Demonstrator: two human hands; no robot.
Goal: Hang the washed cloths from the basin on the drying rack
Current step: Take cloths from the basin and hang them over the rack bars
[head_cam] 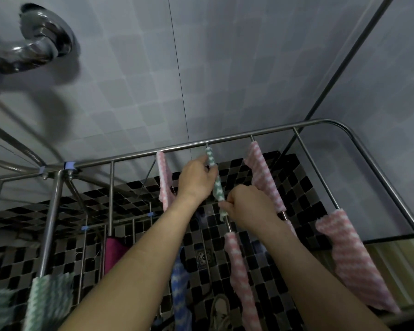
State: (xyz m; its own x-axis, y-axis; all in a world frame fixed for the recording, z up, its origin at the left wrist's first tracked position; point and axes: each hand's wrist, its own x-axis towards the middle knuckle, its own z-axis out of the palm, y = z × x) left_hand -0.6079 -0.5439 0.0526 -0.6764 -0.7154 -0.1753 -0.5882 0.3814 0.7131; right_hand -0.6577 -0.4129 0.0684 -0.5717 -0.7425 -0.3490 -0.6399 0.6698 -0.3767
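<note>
A steel drying rack (pixel 261 134) spreads across the lower view. A green-and-white cloth (pixel 211 158) lies draped along one of its middle rods. My left hand (pixel 196 179) pinches this cloth near its far end, thumb and fingers on either side. My right hand (pixel 245 203) grips the same cloth's near end, fingers curled round it on the rod. Pink-and-white cloths hang on neighbouring rods: one to the left (pixel 164 180), one to the right (pixel 263 173), one nearer me (pixel 240 278) and one at far right (pixel 351 261). The basin is out of view.
A chrome tap fitting (pixel 37 44) juts from the grey tiled wall at top left. Green cloths (pixel 48 304), a blue cloth (pixel 181 290) and a magenta cloth (pixel 112 252) hang lower. Below is a black mosaic floor with a drain (pixel 203 258) and a shoe (pixel 220 309).
</note>
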